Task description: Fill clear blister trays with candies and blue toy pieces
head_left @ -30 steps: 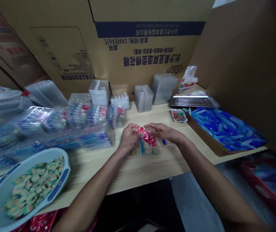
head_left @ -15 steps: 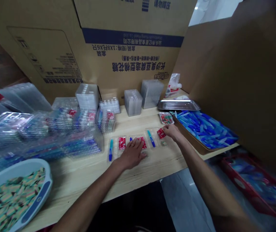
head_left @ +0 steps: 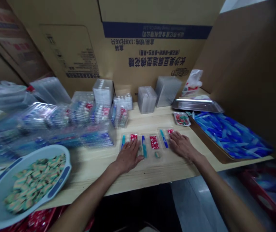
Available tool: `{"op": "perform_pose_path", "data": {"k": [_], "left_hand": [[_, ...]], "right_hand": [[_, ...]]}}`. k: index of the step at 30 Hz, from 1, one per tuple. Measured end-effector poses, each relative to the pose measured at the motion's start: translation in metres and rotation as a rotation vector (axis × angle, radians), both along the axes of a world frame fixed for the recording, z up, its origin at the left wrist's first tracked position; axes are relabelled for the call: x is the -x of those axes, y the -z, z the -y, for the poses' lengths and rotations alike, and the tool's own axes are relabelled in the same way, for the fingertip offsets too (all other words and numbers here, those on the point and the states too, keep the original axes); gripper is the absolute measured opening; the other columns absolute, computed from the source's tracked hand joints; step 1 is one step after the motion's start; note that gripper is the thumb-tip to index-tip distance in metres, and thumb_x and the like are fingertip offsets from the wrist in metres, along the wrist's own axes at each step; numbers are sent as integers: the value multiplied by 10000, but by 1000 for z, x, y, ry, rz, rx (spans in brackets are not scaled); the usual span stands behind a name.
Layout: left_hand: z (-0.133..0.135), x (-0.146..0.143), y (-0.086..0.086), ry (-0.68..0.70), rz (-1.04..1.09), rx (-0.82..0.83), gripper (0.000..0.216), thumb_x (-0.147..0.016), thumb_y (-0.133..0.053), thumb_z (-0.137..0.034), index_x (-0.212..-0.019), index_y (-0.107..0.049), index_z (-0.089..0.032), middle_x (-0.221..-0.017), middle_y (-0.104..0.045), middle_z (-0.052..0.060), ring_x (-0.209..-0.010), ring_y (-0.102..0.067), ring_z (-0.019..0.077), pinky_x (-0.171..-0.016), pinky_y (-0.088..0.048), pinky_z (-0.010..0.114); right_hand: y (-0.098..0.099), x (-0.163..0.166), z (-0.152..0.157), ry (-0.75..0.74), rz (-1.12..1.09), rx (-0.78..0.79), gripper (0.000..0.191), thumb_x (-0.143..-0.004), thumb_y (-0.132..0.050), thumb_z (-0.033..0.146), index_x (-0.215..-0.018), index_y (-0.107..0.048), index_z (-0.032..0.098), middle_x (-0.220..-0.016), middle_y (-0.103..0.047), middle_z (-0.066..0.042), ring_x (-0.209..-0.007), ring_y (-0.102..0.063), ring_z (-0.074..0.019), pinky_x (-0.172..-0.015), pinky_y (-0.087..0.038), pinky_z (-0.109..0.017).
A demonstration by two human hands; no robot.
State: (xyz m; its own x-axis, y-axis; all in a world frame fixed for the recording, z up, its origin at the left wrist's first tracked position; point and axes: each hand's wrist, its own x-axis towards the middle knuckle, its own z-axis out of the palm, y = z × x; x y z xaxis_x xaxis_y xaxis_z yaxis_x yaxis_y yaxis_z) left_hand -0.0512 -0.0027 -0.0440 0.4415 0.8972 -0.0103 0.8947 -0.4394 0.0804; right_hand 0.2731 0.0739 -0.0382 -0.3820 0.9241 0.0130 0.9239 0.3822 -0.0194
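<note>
a tall cardboard box (head_left: 138,48) with blue print walls off the back of the wooden table (head_left: 152,170). at the right edge sits a brown tray (head_left: 202,137) heaped with blue wrappers. at the left are a pale blue basin (head_left: 60,178) of striped sweets and piles of filled clear packs (head_left: 55,125).

in the middle of the table, near the front edge, lies the clear tray (head_left: 149,150), with both hands on it. a second ago the two hands held one red packet up between them above this tray. half a second ago the left lay flat while the right reached to the far right cell. now the left hand (head_left: 128,156) and the right hand (head_left: 182,146) both rest palm down, fingers stretched out and clamped on nothing. so the lifted packet is no longer in hand, and the work has gone from holding to pressing on the tray's two ends.

the clear tray's long axis runs left to right, along the table's front edge. in its cells, each red packet (head_left: 154,142) lies with its long side pointing away from the person. the blue sticks (head_left: 144,146) point the same way, their far ends leaning slightly left. a small sweet (head_left: 157,154) lies at the tray's near edge.
</note>
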Motion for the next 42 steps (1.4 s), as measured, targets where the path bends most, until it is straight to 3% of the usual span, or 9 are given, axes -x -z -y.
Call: {"op": "perform_pose_path", "data": {"k": [2,5,9,13,21,26,34,37,42], "left_hand": [[0,-2,1,-6,1,-5,781,-1019,-258,-629,-1591,-235,-98,-1644,-243,190,-1531,-236,295,-1223,-222,463],[0,-4,1,-2,-3,-2,798,-1017,-262,-633,-1582,-240,-71,-1632,-263,212,-1534,-220,300,-1223,-220,472],[7,-2,-4,-14,8,-55,814,-1013,-298,-628,-1569,-250,-34,-1643,-203,238,-1548,-153,323,-1227,-214,497],[30,4,-10,-76,15,-97,765,-1012,-346,-607,-1569,-284,-86,-1652,-190,221,-1547,-137,351,-1222,-215,547],[72,-11,-10,-303,13,50,767,-977,-492,-547,-1564,-317,-85,-1646,-200,225,-1529,-167,401,-1206,-278,555],[82,-17,-6,-357,42,21,742,-979,-496,-506,-1560,-323,-79,-1642,-212,231,-1527,-178,401,-1198,-286,564],[97,-11,2,-392,55,-60,692,-967,-545,-417,-1536,-357,-70,-1610,-285,253,-1498,-271,406,-1172,-325,583],[103,-5,-1,-355,99,-96,648,-981,-531,-409,-1533,-364,-114,-1622,-267,240,-1508,-257,391,-1165,-340,585],[106,9,-3,-355,184,-154,516,-1005,-487,-375,-1479,-435,-177,-1632,-271,209,-1511,-269,363,-1167,-348,572]], "right_hand": [[1,5,-1,48,-41,-54,508,-1067,-207,349,-1392,-551,165,-1520,-460,-153,-1431,-359,-308,-1119,-343,-538],[4,25,2,208,-116,-123,555,-1070,-180,399,-1491,-452,163,-1573,-354,-198,-1447,-319,-360,-1095,-355,-559],[11,53,8,341,-81,-72,604,-1054,-253,506,-1566,-359,203,-1618,-245,-215,-1461,-264,-442,-1109,-303,-605],[12,52,8,395,-60,-55,638,-1039,-274,527,-1582,-322,195,-1624,-207,-235,-1468,-231,-463,-1107,-292,-623],[-4,33,10,436,-112,35,744,-983,-298,632,-1594,-287,207,-1617,-187,-249,-1412,-274,-524,-986,-380,-701],[-23,66,30,531,-158,-31,717,-978,-343,576,-1559,-353,156,-1577,-259,-275,-1320,-400,-502,-946,-409,-708],[-29,166,77,385,-160,-20,646,-980,-445,478,-1560,-377,201,-1624,-198,-245,-1447,-237,-495,-951,-434,-673],[-26,174,79,350,-130,-39,667,-975,-456,507,-1559,-380,196,-1627,-177,-257,-1451,-205,-519,-946,-418,-698],[-25,168,73,303,-64,93,814,-930,-516,557,-1609,-258,190,-1653,-94,-239,-1451,-162,-554,-960,-398,-723]]}}
